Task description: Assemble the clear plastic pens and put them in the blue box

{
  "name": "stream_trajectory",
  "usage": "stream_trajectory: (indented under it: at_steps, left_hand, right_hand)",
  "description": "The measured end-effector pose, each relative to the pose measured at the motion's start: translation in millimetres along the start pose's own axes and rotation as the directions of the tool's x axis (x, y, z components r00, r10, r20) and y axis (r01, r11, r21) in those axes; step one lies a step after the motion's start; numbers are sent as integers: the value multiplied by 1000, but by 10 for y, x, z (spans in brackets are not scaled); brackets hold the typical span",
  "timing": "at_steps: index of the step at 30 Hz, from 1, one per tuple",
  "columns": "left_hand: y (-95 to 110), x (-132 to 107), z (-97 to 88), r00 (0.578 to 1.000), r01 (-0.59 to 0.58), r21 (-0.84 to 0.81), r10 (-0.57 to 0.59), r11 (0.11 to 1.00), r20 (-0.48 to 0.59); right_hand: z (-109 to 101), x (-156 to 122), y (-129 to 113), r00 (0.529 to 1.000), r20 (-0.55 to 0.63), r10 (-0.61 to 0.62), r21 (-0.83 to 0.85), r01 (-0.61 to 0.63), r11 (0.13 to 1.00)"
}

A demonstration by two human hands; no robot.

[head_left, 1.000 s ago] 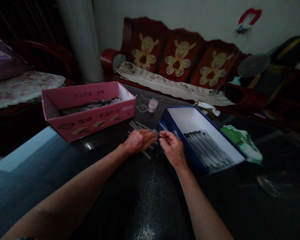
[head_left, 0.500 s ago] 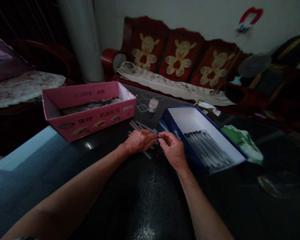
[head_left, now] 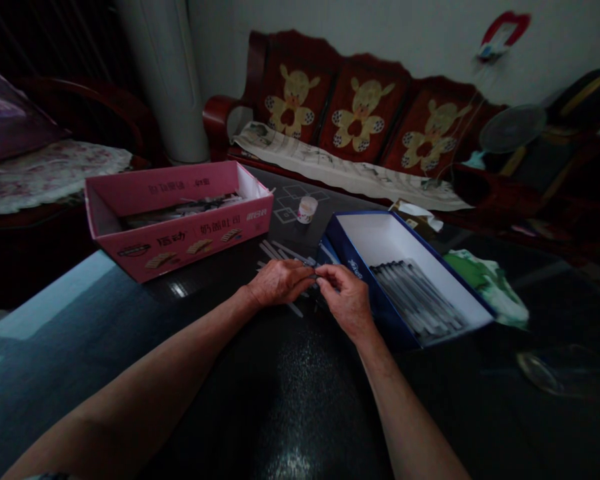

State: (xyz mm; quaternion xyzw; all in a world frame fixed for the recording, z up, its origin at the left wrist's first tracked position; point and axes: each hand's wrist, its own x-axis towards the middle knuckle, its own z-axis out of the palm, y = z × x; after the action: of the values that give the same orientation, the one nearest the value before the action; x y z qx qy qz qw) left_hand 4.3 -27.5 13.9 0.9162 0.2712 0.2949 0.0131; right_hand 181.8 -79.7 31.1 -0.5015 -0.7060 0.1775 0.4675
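Observation:
My left hand (head_left: pixel 279 282) and my right hand (head_left: pixel 346 297) meet over a dark table (head_left: pixel 290 400), fingers pinched together on a thin pen-like stick (head_left: pixel 314 272) held between them. Several loose pale sticks (head_left: pixel 280 253) lie on the table just behind the hands. Right of my right hand stands a blue box (head_left: pixel 380 307) with a white inside, holding a row of dark pens (head_left: pixel 415 297). A pink cardboard box (head_left: pixel 180 233) with more sticks inside sits at the left rear.
A small white pot (head_left: pixel 306 209) stands behind the boxes. A green and white cloth (head_left: pixel 485 280) lies right of the blue box, and a glass dish (head_left: pixel 560 370) near the right edge. A red wooden sofa (head_left: pixel 360 113) with a newspaper runs along the wall.
The hands stay together on the stick, with my right fingers shifting slightly closer to the left hand. The view has drifted a little.

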Motion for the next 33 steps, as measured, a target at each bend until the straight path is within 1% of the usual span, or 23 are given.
stream_trajectory:
  at_steps: [2, 4, 8, 11, 13, 16, 19, 21, 25, 29, 33]
  left_hand:
    - [-1, 5, -9, 1000, 10, 5, -10, 1000, 13]
    - [-2, 10, -14, 1000, 26, 8, -26, 1000, 16]
    - [5, 14, -16, 1000, 25, -10, -24, 1000, 17]
    - [9, 13, -15, 999, 25, -20, -24, 1000, 25]
    - [8, 11, -15, 999, 27, -25, -26, 999, 30]
    - [7, 7, -18, 999, 26, -36, -25, 999, 34]
    - [14, 5, -30, 999, 27, -54, -24, 998, 40]
    - [20, 7, -42, 999, 27, -68, -24, 997, 42]
    - [34, 20, -60, 998, 30, -83, -26, 996, 53]
    - [45, 33, -60, 998, 16, -92, -10, 996, 63]
    - [72, 37, -61, 995, 15, -87, -7, 996, 95]
  right_hand:
    - [23, -5, 22, 1000, 5, 23, 40, -24, 999]
    - [58, -12, 60, 997, -4, 72, 120, -71, 990]
    - [108, -21, 113, 981, -11, 193, 257, -184, 949]
    - [97, -17, 93, 968, 24, 249, 335, -242, 910]
    - [76, -15, 67, 964, 45, 263, 359, -262, 896]
    - [49, -18, 42, 962, 50, 267, 333, -268, 904]
    - [31, -27, 44, 970, 36, 239, 260, -240, 935]
    - [16, -32, 48, 980, 25, 200, 202, -201, 959]
    - [-30, -22, 21, 998, 29, 49, 33, -50, 998]
    - [-59, -8, -31, 994, 56, -93, -106, 99, 989]
    - [-37, -20, -39, 987, 72, -145, -188, 156, 970]
